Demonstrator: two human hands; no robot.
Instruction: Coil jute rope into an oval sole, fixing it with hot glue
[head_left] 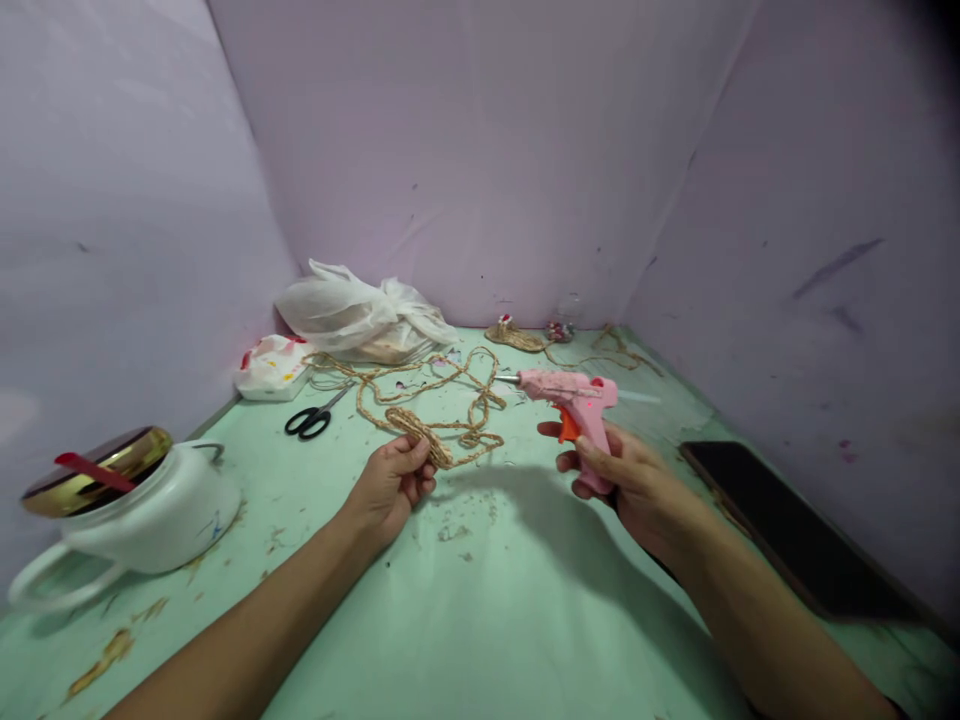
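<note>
My right hand [626, 478] grips the handle of a pink glue gun [574, 398]; its nozzle points left toward a tangle of jute rope [427, 400] on the green table [487, 600]. My left hand [394, 482] pinches a coiled, braided piece of that rope [426, 438] just above the tabletop. The two hands are about a hand's width apart, the gun tip above and right of the coil.
Black scissors [313, 418] lie left of the rope. A white mug with a gold lid [127, 505] stands at the near left. A white plastic bag [360, 315] and a small paint-stained box [274, 365] sit at the back. A black phone [780, 525] lies at the right. Lilac walls enclose the table.
</note>
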